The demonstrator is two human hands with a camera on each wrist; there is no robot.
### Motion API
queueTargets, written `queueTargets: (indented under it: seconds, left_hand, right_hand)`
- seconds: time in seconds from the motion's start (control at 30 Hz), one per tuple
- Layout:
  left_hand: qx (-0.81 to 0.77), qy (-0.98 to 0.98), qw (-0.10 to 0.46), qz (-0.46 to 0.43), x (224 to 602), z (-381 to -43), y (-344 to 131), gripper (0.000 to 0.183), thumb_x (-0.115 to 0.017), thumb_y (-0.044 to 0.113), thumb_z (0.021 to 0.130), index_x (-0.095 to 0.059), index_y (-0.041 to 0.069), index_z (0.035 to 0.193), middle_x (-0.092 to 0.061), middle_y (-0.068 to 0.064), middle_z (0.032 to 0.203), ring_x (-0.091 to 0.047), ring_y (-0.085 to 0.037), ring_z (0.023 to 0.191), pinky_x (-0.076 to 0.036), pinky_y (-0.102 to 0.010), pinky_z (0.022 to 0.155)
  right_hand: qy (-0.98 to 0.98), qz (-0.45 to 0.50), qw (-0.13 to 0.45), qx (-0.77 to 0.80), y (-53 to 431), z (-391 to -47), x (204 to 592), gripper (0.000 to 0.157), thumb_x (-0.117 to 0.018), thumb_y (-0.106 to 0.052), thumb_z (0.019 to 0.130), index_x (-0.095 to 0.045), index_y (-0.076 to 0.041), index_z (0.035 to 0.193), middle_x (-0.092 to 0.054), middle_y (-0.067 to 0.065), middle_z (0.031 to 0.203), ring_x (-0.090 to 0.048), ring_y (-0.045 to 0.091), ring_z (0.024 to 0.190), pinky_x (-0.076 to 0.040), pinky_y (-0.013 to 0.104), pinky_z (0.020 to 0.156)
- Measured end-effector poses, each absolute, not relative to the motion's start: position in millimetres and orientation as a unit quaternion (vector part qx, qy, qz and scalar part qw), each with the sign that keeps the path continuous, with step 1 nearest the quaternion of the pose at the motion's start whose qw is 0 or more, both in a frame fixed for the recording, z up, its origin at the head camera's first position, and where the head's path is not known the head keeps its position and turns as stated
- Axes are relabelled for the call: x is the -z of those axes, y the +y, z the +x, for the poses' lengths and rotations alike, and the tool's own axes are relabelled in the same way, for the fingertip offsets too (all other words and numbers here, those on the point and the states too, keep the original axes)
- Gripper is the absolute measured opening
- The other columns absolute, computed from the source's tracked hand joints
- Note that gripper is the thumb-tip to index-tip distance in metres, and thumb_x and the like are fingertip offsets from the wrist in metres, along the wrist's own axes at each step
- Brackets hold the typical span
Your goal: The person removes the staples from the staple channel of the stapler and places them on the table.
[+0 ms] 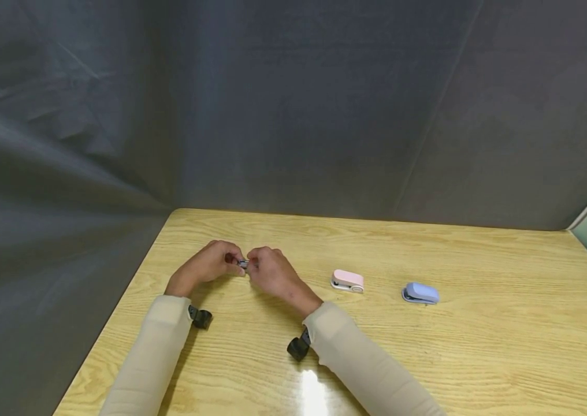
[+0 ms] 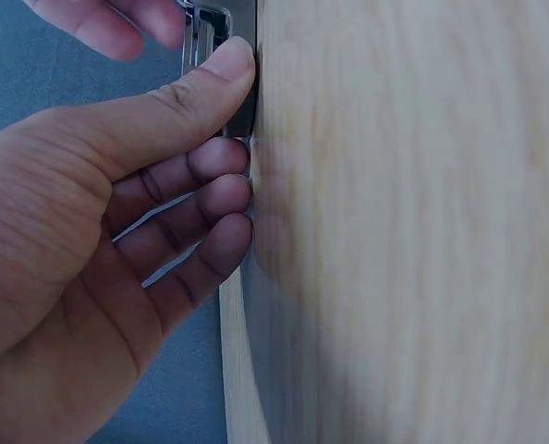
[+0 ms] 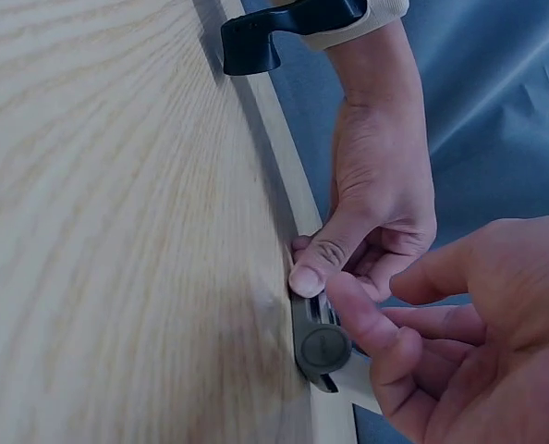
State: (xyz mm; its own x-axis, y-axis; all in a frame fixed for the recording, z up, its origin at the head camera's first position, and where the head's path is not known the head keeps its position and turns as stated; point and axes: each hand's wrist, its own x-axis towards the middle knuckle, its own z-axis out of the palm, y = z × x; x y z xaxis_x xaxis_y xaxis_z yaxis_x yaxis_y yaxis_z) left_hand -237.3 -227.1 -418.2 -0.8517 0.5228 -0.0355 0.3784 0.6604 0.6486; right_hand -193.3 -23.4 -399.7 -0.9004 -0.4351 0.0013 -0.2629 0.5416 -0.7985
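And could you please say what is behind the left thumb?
Behind the left thumb, a dark stapler shows on both sides; the part the thumb covers cannot be seen.

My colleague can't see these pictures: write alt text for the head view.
A person's left hand grips a small dark stapler at a wood-grain table, with the right hand close against it. A pink stapler lies to the right, and a blue stapler farther right; a dark sheet hangs behind.

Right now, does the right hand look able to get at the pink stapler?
Likely yes: the right hand has bare tabletop between it and the pink stapler, though it would first have to leave the grey stapler that the left hand grips.
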Motion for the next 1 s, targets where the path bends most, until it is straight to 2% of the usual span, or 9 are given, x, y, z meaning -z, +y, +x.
queueTargets:
  seconds: [0.1, 0.23, 0.37, 0.57, 0.97, 1.0]
  left_hand:
    - [-0.329, 0.904, 0.110, 0.248, 418.2, -237.2, -226.4, 0.011, -0.083, 0.007, 0.087, -0.074, 0.012, 0.087, -0.065, 0.001, 0.082, -0.054, -0.017, 0.072, -0.046, -0.034, 0.068]
    - [-0.329, 0.905, 0.108, 0.248, 417.9, -237.2, -225.7, 0.011, -0.083, 0.006, 0.086, -0.074, 0.012, 0.087, -0.066, 0.002, 0.082, -0.054, -0.017, 0.072, -0.047, -0.034, 0.068]
    - [-0.332, 0.905, 0.108, 0.244, 417.7, -237.6, -225.0, 0.012, -0.084, 0.004, 0.086, -0.074, 0.011, 0.087, -0.066, 0.001, 0.082, -0.054, -0.016, 0.072, -0.047, -0.034, 0.068]
    - [-0.338, 0.903, 0.111, 0.241, 416.6, -236.8, -224.5, 0.012, -0.084, 0.004, 0.086, -0.074, 0.010, 0.088, -0.066, -0.001, 0.081, -0.054, -0.016, 0.072, -0.047, -0.034, 0.069]
    - [-0.332, 0.904, 0.103, 0.249, 417.9, -236.7, -226.3, 0.011, -0.082, 0.004, 0.087, -0.074, 0.012, 0.087, -0.065, 0.000, 0.079, -0.053, -0.017, 0.072, -0.045, -0.033, 0.068]
    - [-0.331, 0.904, 0.102, 0.249, 417.9, -236.9, -226.6, 0.011, -0.082, 0.005, 0.087, -0.074, 0.012, 0.086, -0.064, 0.001, 0.078, -0.052, -0.017, 0.072, -0.044, -0.033, 0.068]
  right_hand:
    - [0.876, -0.203, 0.097, 0.426, -23.5, -194.0, 401.5, 0.032, -0.052, -0.007, 0.105, -0.064, 0.006, 0.133, -0.073, 0.006, 0.082, -0.044, 0.008, 0.046, -0.035, 0.022, 0.045]
    - [0.875, -0.206, 0.096, 0.428, -23.7, -194.2, 402.6, 0.024, -0.052, -0.005, 0.105, -0.071, 0.003, 0.118, -0.067, 0.001, 0.068, -0.041, 0.007, 0.045, -0.032, 0.022, 0.044]
    - [0.871, -0.205, 0.105, 0.435, -24.2, -194.0, 402.2, 0.019, -0.055, -0.004, 0.104, -0.073, 0.001, 0.105, -0.067, 0.000, 0.069, -0.043, 0.008, 0.046, -0.032, 0.022, 0.045]
    - [0.869, -0.195, 0.103, 0.443, -26.6, -194.4, 402.8, 0.019, -0.059, -0.002, 0.101, -0.074, 0.000, 0.111, -0.072, 0.002, 0.080, -0.055, 0.008, 0.055, -0.041, 0.022, 0.050]
    - [0.866, -0.195, 0.013, 0.460, -34.6, -193.6, 415.6, 0.014, -0.066, -0.001, 0.100, -0.077, -0.001, 0.107, -0.076, 0.005, 0.094, -0.067, 0.007, 0.072, -0.055, 0.026, 0.065]
    - [0.869, -0.196, 0.011, 0.455, -35.5, -193.5, 415.7, 0.015, -0.066, -0.001, 0.099, -0.077, -0.001, 0.110, -0.076, 0.005, 0.095, -0.067, 0.007, 0.073, -0.056, 0.028, 0.070]
